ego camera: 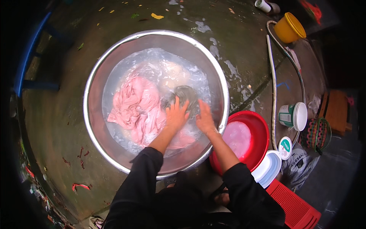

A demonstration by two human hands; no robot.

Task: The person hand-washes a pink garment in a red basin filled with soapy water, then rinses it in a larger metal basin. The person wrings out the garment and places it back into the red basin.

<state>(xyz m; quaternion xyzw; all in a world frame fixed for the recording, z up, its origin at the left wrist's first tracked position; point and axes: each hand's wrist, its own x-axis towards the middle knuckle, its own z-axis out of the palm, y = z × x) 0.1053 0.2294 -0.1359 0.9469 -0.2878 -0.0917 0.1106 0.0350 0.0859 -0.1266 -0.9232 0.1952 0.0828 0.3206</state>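
Note:
A large round metal tub (98, 61) holds cloudy water. Wet pink cloth (136, 104) is bunched in its left half, and pale cream cloth (174, 73) lies under water near the top. My left hand (177, 114) has its fingers spread at the lower edge of a grey-green cloth (186, 96); whether it touches the cloth is unclear. To the right of that cloth, my right hand (205, 117) is slightly blurred, fingers apart, above the water with nothing held in it.
Against the tub's lower right stands a red basin (261, 126) with pinkish suds. Beyond are a white-blue tray (268, 167), a red plastic washboard (294, 204), a white-green bucket (286, 115), a hose (271, 80), a woven basket (314, 134) and a yellow bucket (287, 28). The concrete floor (65, 120) is wet.

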